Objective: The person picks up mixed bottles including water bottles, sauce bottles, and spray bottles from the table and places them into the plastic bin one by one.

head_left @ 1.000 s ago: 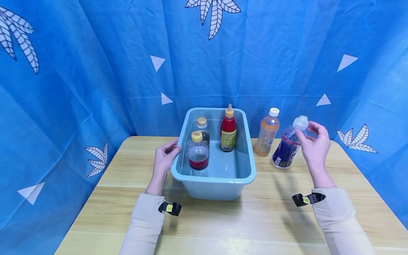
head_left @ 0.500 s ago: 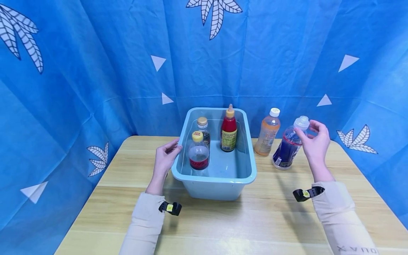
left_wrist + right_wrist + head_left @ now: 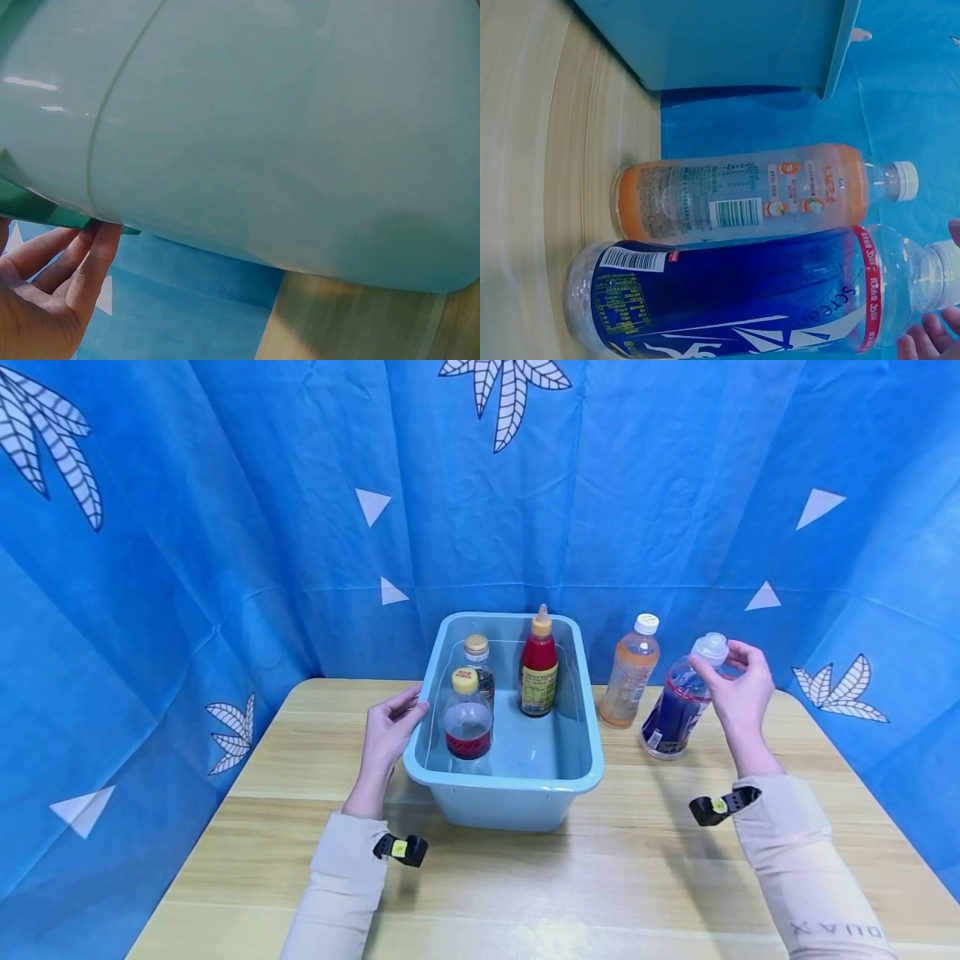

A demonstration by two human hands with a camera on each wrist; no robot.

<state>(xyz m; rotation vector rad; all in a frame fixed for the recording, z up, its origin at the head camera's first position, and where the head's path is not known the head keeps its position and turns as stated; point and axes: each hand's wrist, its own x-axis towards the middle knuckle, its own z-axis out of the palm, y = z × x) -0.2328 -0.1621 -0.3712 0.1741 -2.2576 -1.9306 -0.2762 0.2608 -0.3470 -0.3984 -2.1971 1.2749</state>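
My left hand (image 3: 390, 727) grips the left rim of a light blue plastic tub (image 3: 510, 806), thumb on the near side of the rim; the left wrist view shows its fingers (image 3: 94, 262) under the lip. My right hand (image 3: 742, 689) pinches the neck of a drink bottle with a dark blue label (image 3: 672, 718), just below its clear cap (image 3: 709, 647). That bottle stands on the table, right of the tub. In the right wrist view only the fingertips (image 3: 930, 337) show at the edge, by the cap.
An orange-labelled bottle (image 3: 630, 681) with a white cap stands between tub and blue-labelled bottle. Inside the tub stand a red sauce bottle (image 3: 538, 664), a yellow-capped clear bottle (image 3: 468, 722) and a dark bottle (image 3: 483, 672). A blue curtain (image 3: 660, 485) hangs behind the wooden table (image 3: 600, 893).
My right wrist and sleeve have shifted slightly up and forward, while the fingers stay at the bottle's neck. The left hand, tub and bottles have not visibly moved.
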